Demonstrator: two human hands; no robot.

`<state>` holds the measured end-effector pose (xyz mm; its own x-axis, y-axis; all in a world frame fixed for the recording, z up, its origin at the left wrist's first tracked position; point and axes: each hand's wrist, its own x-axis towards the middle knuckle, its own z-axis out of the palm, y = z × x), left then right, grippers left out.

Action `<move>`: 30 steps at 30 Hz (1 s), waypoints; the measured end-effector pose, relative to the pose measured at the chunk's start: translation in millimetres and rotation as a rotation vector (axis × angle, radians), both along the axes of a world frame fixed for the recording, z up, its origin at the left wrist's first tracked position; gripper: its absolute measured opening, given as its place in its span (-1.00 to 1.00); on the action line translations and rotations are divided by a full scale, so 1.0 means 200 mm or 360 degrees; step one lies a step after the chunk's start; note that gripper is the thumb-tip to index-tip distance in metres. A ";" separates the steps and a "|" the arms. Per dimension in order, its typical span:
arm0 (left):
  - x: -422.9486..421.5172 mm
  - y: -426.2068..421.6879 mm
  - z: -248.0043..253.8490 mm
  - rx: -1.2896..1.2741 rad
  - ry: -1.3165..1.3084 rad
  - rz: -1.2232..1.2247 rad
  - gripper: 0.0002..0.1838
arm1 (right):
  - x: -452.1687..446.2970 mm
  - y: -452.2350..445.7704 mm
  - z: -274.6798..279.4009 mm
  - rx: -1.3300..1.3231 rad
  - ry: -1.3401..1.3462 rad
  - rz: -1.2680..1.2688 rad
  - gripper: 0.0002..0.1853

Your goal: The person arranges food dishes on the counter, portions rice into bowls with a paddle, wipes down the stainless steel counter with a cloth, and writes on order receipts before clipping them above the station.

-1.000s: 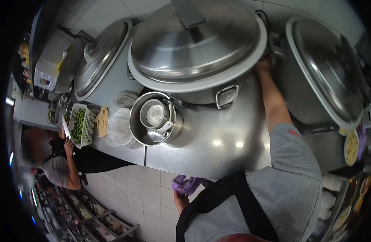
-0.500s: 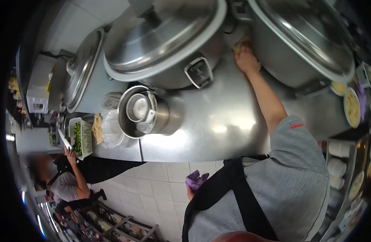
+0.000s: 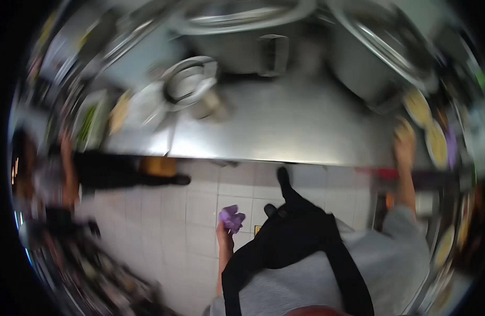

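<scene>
My left hand is closed around a crumpled purple cloth, held out over the tiled floor in front of my body. Toward the right end of the steel counter, my right hand rests near the front edge. Under its fingers is a small yellowish cloth, too smeared by motion to make out fully. Two oval containers of pale yellow food, a nearer one and a farther one, stand just right of that hand.
Large lidded cookers line the back of the counter. A steel pot with a smaller vessel inside stands left of centre. At the far left, a co-worker stands by a basket of green vegetables. White floor tiles lie below.
My right hand has come out from between the cookers and moved right along the counter toward its front edge. The view has tilted down. The purple cloth stays in my left hand.
</scene>
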<state>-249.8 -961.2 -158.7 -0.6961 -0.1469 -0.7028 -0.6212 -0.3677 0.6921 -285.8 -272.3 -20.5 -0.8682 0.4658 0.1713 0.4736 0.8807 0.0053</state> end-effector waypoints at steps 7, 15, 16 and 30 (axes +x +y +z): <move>0.12 -0.11 -0.18 -0.0119 -0.0058 0.0470 -0.63 | -0.33 0.01 -0.62 0.0592 0.0107 -0.0322 -0.57; 0.14 -0.09 -0.20 -0.0026 -0.0009 0.0769 -0.66 | -1.01 -1.41 -0.50 -0.0149 0.0257 0.0898 -0.40; 0.12 -0.08 -0.21 -0.0009 0.0018 0.0809 -0.66 | -1.04 -1.62 -0.44 -0.0158 0.0191 0.1045 -0.39; -0.28 0.00 -0.03 -0.0152 0.0101 0.0955 -0.60 | -1.49 -2.79 -0.25 -0.1512 -0.0297 0.2344 -0.50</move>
